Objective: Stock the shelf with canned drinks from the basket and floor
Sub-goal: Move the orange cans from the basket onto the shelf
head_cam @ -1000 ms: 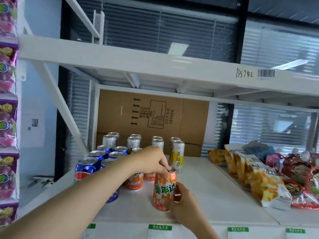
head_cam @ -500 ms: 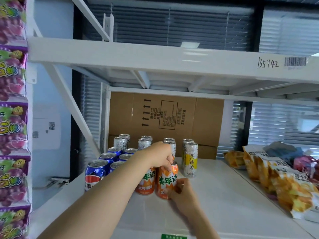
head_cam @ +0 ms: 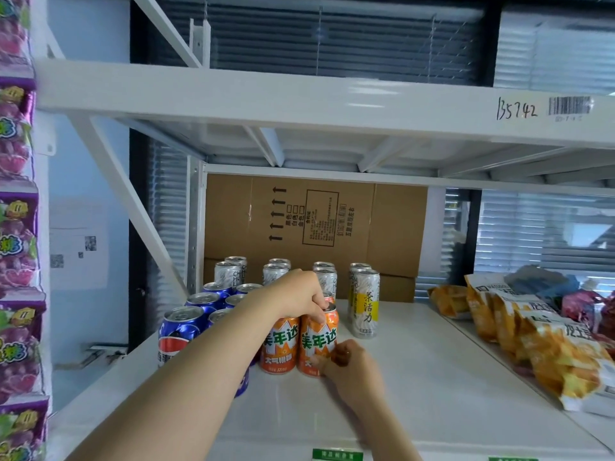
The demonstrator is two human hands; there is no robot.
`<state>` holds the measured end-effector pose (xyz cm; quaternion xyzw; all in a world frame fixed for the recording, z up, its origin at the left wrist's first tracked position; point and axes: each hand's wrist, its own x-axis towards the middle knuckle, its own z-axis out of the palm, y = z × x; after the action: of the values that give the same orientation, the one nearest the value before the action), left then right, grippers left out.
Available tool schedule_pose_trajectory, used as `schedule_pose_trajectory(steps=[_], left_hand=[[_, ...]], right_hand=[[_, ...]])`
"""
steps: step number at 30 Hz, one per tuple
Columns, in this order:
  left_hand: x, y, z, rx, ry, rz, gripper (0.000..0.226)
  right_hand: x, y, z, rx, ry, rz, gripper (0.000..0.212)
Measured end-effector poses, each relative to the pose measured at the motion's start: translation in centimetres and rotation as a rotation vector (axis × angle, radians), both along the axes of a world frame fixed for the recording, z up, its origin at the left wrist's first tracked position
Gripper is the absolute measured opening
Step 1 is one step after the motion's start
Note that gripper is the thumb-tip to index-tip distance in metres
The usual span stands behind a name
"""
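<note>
The orange can [head_cam: 318, 341] I hold has moved back since a second ago and now stands touching a second orange can [head_cam: 279, 344] to its left on the shelf [head_cam: 416, 394]. My left hand [head_cam: 299, 292] pinches its rim; my right hand [head_cam: 346, 359] clasps its base. Right of it the shelf lies open up to the snack bags [head_cam: 532, 341].

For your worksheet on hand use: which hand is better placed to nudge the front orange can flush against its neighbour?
The right hand: it rests low at that orange can's outer side, opposite the neighbour.
</note>
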<state>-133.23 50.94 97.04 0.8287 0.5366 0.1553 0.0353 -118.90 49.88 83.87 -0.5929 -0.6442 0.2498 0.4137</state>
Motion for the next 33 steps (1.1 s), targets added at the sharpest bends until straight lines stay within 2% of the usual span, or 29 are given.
schedule_pose_trajectory(steps=[4,6,10,13,15,19,28,33], left_hand=[[0.0,-0.3,-0.2,-0.001,-0.026,0.014,0.039],[0.1,-0.8,-0.4,0.019,-0.038,0.020,0.040],[-0.1,-2.3,-1.2,0.075,-0.111,0.024,0.046],[-1.0,-3.6,-1.8,0.145,-0.360,0.051,0.045],[-1.6,-4.6,-1.8,0.155,-0.455,0.036,0.046],[-2.7,-6.6,-1.9,0.161,-0.472,-0.021,0.048],[-2.6,-11.1,-4.7,0.143,-0.970,-0.142,0.038],[-3.9,-15.9,-6.7,0.079,-1.053,-0.104,0.043]], right_hand=[[0.1,-0.3,0.2,-0.004,-0.002,0.020,0.034],[0.1,-0.5,0.2,-0.004,0.068,0.054,0.029],[0.6,-1.7,0.9,-0.022,0.292,0.051,0.052],[1.2,-3.4,1.9,-0.005,0.414,0.030,0.030],[1.5,-4.6,3.0,-0.015,0.478,0.012,0.020],[1.6,-7.3,4.7,0.017,0.511,-0.031,0.021],[-0.9,-14.0,4.5,0.032,0.509,-0.096,0.028],[-2.0,-17.9,3.9,0.014,0.518,-0.004,0.022]])
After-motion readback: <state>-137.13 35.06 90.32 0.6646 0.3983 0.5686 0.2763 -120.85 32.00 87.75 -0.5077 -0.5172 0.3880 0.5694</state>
